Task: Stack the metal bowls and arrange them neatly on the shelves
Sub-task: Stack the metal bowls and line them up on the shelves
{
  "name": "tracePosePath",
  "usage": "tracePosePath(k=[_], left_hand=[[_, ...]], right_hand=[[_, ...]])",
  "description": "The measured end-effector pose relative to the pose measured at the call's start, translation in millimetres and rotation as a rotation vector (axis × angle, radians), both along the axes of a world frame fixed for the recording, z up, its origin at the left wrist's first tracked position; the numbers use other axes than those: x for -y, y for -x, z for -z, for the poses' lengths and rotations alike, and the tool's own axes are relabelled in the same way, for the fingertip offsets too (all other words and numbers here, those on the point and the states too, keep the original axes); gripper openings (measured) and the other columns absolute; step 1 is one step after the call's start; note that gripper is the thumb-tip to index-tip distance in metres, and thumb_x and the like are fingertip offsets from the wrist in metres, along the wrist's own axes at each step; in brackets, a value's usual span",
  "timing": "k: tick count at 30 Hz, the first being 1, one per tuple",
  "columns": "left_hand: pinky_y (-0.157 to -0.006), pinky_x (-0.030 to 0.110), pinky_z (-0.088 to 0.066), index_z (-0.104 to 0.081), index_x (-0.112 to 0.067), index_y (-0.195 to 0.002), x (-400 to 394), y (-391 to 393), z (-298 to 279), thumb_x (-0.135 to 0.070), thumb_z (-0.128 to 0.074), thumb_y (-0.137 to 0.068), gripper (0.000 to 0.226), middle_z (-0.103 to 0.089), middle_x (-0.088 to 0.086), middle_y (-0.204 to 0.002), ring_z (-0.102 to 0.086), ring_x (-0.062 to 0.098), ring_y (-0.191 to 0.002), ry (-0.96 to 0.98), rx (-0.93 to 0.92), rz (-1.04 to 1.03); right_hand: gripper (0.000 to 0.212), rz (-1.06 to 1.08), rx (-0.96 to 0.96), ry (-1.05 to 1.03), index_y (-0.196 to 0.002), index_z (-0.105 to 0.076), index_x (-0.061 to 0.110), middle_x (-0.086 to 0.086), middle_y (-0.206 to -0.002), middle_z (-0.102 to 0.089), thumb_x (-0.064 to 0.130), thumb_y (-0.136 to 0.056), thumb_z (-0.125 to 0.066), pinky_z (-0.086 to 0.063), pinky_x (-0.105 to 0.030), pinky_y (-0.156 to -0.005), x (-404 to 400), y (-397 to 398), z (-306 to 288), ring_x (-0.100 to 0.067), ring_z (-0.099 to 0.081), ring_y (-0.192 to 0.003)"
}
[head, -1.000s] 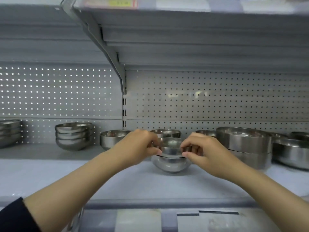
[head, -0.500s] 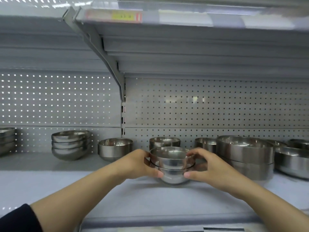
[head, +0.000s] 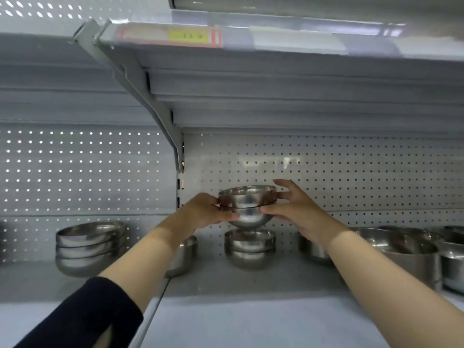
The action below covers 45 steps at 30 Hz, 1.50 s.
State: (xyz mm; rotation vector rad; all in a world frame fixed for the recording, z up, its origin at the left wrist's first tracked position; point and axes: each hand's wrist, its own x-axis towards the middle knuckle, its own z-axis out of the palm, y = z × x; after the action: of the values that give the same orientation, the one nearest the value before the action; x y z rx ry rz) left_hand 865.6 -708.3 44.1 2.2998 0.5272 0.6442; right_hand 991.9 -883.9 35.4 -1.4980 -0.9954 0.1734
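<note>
Shelf (head: 251, 285): both hands (head: 206, 212) now grip nested bowl pair (head: 247, 205), lifted off it, above 6 o'clock stack (head: 249, 246), ready to stack.

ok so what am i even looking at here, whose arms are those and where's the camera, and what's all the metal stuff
There is no machine here. The arms belong to a person, and the camera is worn on their head, looking forward and down, so you see what they see.

They stand at a grey shop shelf with a perforated back panel. The left hand and right hand hold a pair of nested metal bowls between them, lifted in the air just above a small stack of bowls that sits on the shelf. The grip is from both sides, fingers curled round the bowls.

Also on the shelf: a stack of wider bowls to the left, a single bowl partly hidden by the left arm, and larger bowls to the right. Another shelf overhead carries a yellow price tag.
</note>
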Motion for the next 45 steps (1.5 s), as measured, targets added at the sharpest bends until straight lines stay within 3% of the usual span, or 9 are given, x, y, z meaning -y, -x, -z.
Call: tracePosePath(k=[9, 12, 17, 21, 24, 29, 36, 40, 45], left_hand=[[-0.090, 0.029, -0.047, -0.068, -0.012, -0.109, -20, -31, 41, -0.030, -0.080, -0.068, 0.046, -0.070, 0.006, -0.106, -0.064, 0.020, -0.100, 0.091, 0.030, 0.030], [-0.075, 0.018, -0.050, -0.068, -0.009, -0.108, -19, -31, 48, -0.021, -0.079, -0.070, 0.042, -0.071, 0.004, -0.102, -0.065, 0.014, -0.093, 0.119, 0.076, 0.072], [-0.064, 0.004, -0.042, -0.068, -0.014, -0.107, -21, -32, 55, -0.018, -0.078, -0.072, 0.037, -0.071, 0.000, -0.100, -0.063, 0.003, -0.082, 0.140, 0.100, 0.102], [-0.052, 0.003, -0.038, -0.066, -0.021, -0.098, -25, -36, 60, -0.024, -0.077, -0.073, 0.028, -0.064, -0.015, -0.080, -0.054, -0.008, -0.068, 0.113, 0.088, 0.084], [-0.046, -0.001, -0.037, -0.061, -0.026, -0.091, -26, -38, 65, -0.023, -0.077, -0.074, 0.023, -0.059, -0.020, -0.073, -0.051, -0.013, -0.062, 0.097, 0.093, 0.087], [-0.064, 0.009, -0.035, -0.064, -0.018, -0.108, -26, -36, 68, -0.024, -0.079, -0.070, 0.041, -0.062, -0.009, -0.094, -0.056, 0.003, -0.085, 0.058, 0.095, 0.105], [-0.073, 0.013, -0.039, -0.060, -0.027, -0.103, -27, -39, 75, -0.019, -0.081, -0.066, 0.044, -0.061, -0.016, -0.095, -0.055, 0.005, -0.095, 0.063, 0.112, 0.131], [-0.100, 0.033, -0.044, -0.059, -0.016, -0.118, -25, -39, 78, -0.014, -0.080, -0.067, 0.055, -0.064, -0.001, -0.114, -0.059, 0.016, -0.107, 0.077, 0.136, 0.137], [-0.098, 0.031, -0.044, -0.058, -0.013, -0.121, -25, -39, 81, -0.010, -0.079, -0.069, 0.056, -0.064, 0.003, -0.116, -0.059, 0.018, -0.107, 0.084, 0.170, 0.152]], right_hand=[[0.075, 0.028, -0.148, -0.066, -0.134, -0.042, 0.015, -0.008, -0.128, -0.054, 0.000, -0.069, -0.078, -0.040, -0.041, -0.106, -26, -24, 37, -0.020, -0.052, -0.115], [0.063, 0.033, -0.126, -0.072, -0.121, -0.046, 0.020, -0.005, -0.123, -0.056, 0.000, -0.070, -0.077, -0.041, -0.036, -0.104, -28, -27, 45, -0.012, -0.054, -0.105], [0.065, 0.063, -0.091, -0.077, -0.126, -0.047, 0.020, -0.004, -0.123, -0.055, 0.002, -0.071, -0.078, -0.039, -0.031, -0.102, -31, -33, 50, -0.015, -0.049, -0.114], [0.067, 0.069, -0.043, -0.063, -0.130, -0.047, 0.018, -0.002, -0.123, -0.055, 0.005, -0.072, -0.078, -0.038, -0.018, -0.087, -32, -34, 53, -0.012, -0.048, -0.113], [0.057, 0.075, 0.005, -0.036, -0.117, -0.050, 0.027, 0.002, -0.117, -0.056, 0.008, -0.072, -0.079, -0.037, -0.014, -0.078, -32, -36, 54, -0.009, -0.050, -0.108], [0.054, 0.090, 0.036, -0.015, -0.109, -0.050, 0.034, 0.004, -0.117, -0.058, 0.012, -0.070, -0.080, -0.041, -0.027, -0.096, -33, -40, 58, -0.015, -0.053, -0.113], [0.056, 0.120, 0.116, 0.032, -0.115, -0.047, 0.035, 0.005, -0.123, -0.055, 0.021, -0.072, -0.080, -0.040, -0.027, -0.093, -30, -40, 59, -0.016, -0.053, -0.115], [0.065, 0.145, 0.190, 0.085, -0.131, -0.044, 0.031, 0.002, -0.133, -0.051, 0.028, -0.075, -0.077, -0.039, -0.036, -0.104, -28, -40, 61, -0.019, -0.050, -0.120], [0.074, 0.157, 0.245, 0.117, -0.135, -0.041, 0.030, 0.004, -0.135, -0.049, 0.030, -0.072, -0.080, -0.039, -0.031, -0.100, -27, -41, 63, -0.019, -0.051, -0.120]])
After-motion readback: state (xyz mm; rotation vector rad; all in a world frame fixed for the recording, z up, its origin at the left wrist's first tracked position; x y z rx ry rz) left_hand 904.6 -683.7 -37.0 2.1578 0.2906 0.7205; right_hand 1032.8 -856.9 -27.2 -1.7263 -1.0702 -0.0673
